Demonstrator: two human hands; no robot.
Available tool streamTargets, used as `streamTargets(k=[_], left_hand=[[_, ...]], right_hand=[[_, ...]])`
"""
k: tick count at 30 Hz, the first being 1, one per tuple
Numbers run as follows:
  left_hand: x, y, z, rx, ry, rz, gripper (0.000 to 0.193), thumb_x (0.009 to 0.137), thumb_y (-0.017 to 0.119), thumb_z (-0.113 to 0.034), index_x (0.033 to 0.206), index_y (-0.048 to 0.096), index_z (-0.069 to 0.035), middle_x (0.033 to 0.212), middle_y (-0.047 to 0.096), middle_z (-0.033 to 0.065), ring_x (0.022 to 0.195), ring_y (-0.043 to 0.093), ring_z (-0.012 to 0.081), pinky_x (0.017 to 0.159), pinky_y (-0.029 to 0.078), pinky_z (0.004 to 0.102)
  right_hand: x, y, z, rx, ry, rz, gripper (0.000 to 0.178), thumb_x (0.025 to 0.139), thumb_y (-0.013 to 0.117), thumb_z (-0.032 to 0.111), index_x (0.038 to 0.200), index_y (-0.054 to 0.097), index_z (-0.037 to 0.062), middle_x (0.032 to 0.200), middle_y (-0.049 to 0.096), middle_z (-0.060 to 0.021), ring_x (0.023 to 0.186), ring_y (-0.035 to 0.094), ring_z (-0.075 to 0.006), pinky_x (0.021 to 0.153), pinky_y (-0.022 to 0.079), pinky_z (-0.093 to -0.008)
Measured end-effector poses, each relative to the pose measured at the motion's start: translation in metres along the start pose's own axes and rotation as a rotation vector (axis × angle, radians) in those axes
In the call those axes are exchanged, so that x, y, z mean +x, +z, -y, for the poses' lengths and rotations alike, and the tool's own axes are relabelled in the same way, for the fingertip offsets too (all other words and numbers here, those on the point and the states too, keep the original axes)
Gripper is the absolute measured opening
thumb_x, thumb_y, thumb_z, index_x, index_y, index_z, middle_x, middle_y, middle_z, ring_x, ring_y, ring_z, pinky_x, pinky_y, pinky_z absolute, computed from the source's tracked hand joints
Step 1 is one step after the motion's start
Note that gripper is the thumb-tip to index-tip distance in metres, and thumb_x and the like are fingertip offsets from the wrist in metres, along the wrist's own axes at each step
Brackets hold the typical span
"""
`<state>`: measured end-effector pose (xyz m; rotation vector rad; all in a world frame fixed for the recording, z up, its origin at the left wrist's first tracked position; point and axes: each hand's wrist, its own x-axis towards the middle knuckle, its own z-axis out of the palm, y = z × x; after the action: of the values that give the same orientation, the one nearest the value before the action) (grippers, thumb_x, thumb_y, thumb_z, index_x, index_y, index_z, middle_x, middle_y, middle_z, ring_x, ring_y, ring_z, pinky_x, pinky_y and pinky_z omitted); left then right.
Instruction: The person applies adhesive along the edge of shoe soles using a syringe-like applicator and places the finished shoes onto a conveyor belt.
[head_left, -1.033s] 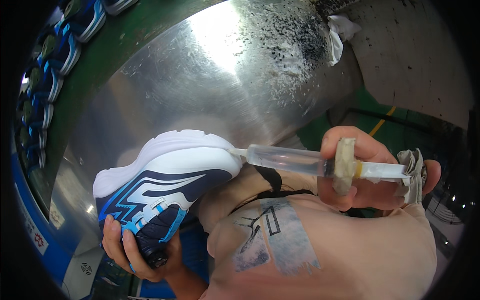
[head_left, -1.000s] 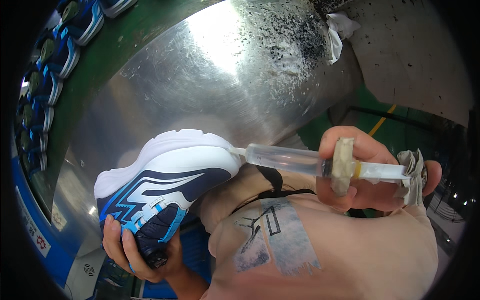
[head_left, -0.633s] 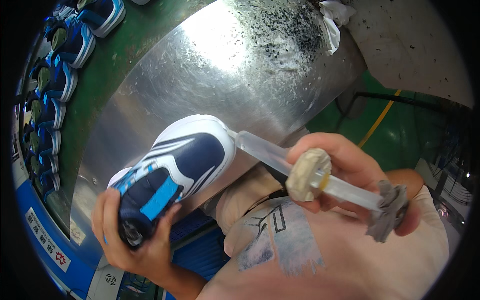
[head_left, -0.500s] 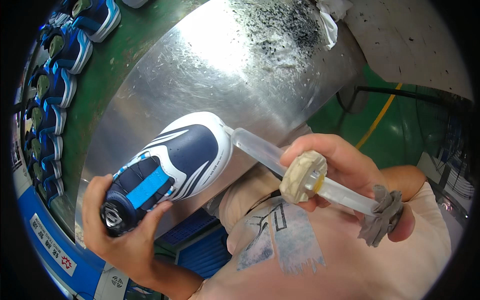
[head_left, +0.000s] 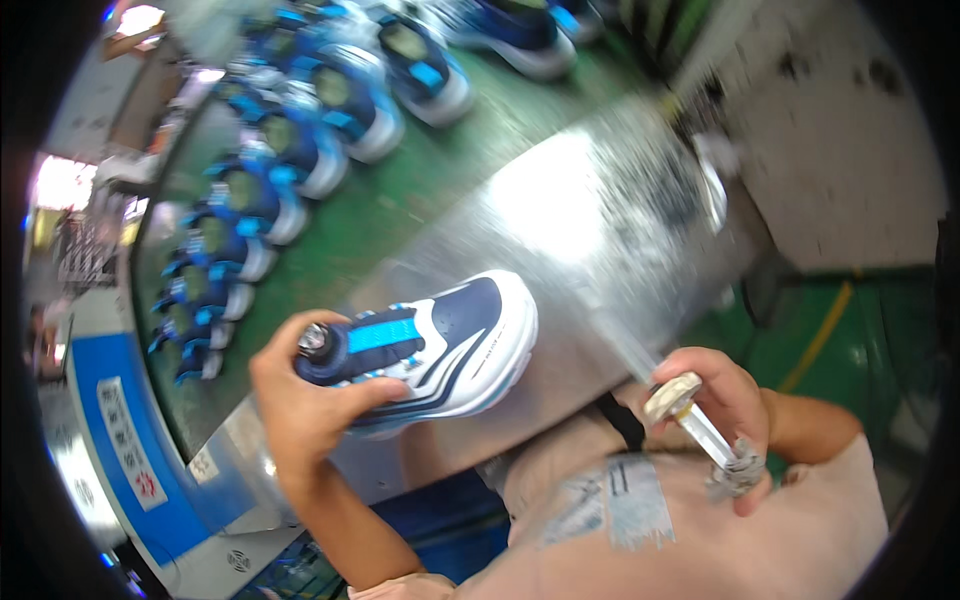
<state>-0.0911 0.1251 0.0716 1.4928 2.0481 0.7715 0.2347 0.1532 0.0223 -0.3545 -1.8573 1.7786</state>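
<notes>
My left hand [head_left: 300, 410] grips a navy and white sneaker [head_left: 465, 330] around its heel and collar, its toe pointing right. A bright blue strip runs along the tongue, and a shiny dark plug fills the ankle opening. Off to the right, my right hand [head_left: 735, 385] is closed around a clear syringe [head_left: 706, 436]. Cream wrapping covers the syringe's flange, and grey wrapping its plunger end; the thumb rests by the grey end. Its barrel aims up and left, blurred, with the tip apart from the shoe's toe.
Below the shoe lies a shiny metal tabletop [head_left: 450, 440] with black specks and scraps at its far end. Several similar shoes [head_left: 290, 140] line the green surface [head_left: 350, 235] beyond it. A blue and white machine panel [head_left: 125, 420] stands at left.
The view has swung, bringing more of the shoe row in. The syringe tip, formerly at the shoe's toe edge, has come away from it. The shoe has turned, its toe pointing more to the right.
</notes>
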Motion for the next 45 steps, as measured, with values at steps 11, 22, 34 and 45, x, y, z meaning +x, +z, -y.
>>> streamTargets(k=[11, 22, 34, 45], left_hand=[[-0.047, -0.184, 0.14, -0.381, -0.115, -1.323, 0.05, 0.069, 0.071, -0.012, 0.111, 0.049, 0.001, 0.105, 0.055, 0.0101, 0.095, 0.052, 0.0197, 0.085, 0.041, 0.0299], [0.043, -0.303, 0.297, 0.289, -0.941, -0.883, 0.081, 0.063, 0.064, -0.053, 0.12, 0.042, 0.0, 0.116, 0.05, 0.021, 0.107, 0.048, 0.0363, 0.09, 0.037, 0.0412], [0.06, -0.314, 0.17, -0.207, -0.177, -0.709, 0.043, 0.08, 0.059, -0.015, 0.116, 0.046, 0.005, 0.105, 0.054, 0.0195, 0.095, 0.053, 0.0264, 0.085, 0.042, 0.0333], [0.028, -0.308, -0.146, -0.283, 0.814, -0.606, 0.039, 0.082, 0.054, -0.025, 0.093, 0.055, 0.012, 0.09, 0.059, 0.0221, 0.079, 0.057, 0.0277, 0.071, 0.047, 0.0325]], right_hand=[[0.077, -0.029, 0.032, -1.118, 0.472, 0.527, 0.087, 0.054, 0.072, 0.05, 0.123, 0.039, 0.0095, 0.111, 0.043, -0.0179, 0.086, 0.053, -0.0324, 0.065, 0.047, -0.0382], [0.109, 0.017, 0.09, -0.923, 0.529, 0.266, 0.049, 0.067, 0.068, 0.037, 0.103, 0.055, 0.0073, 0.083, 0.058, -0.0076, 0.06, 0.054, -0.0218, 0.051, 0.044, -0.0312], [0.141, 0.014, 0.268, -0.634, 0.408, -0.269, 0.013, 0.079, 0.059, 0.014, 0.086, 0.061, 0.0037, 0.073, 0.059, -0.0082, 0.061, 0.056, -0.0184, 0.055, 0.044, -0.0275], [0.117, -0.033, 0.386, -0.661, -0.157, -0.293, 0.014, 0.079, 0.059, 0.012, 0.07, 0.057, 0.0023, 0.06, 0.052, -0.0046, 0.051, 0.048, -0.015, 0.044, 0.035, -0.0267]])
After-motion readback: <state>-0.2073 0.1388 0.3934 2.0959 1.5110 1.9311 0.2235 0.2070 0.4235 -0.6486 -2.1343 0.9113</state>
